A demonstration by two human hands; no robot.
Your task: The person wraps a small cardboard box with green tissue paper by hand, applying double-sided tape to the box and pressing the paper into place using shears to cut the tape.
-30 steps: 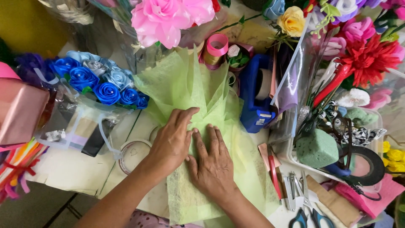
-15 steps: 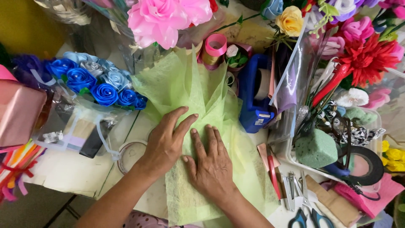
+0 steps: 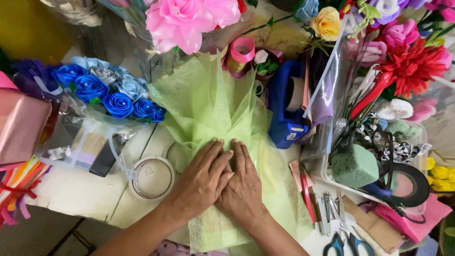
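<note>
Both hands flat, fingers spread, nothing gripped: my left hand [image 3: 201, 178] overlaps my right hand [image 3: 242, 187], pressing the green mesh wrap [image 3: 213, 102] against the surface [image 3: 80, 192]. Best to keep even pressure along the fold so pleats stay sharp. Clear tape roll [image 3: 151, 178] lies left; blue tape dispenser [image 3: 286, 111] beyond.

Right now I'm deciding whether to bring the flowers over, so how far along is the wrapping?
Done: the light green mesh wrapping sheet is folded, its points fanning up. In hand: the left hand and right hand press flat on its lower part, side by side. Left: no flowers lie in the wrap; the blue rose bunch sits apart, and the blue tape dispenser and pink ribbon spool lie untouched.
</note>
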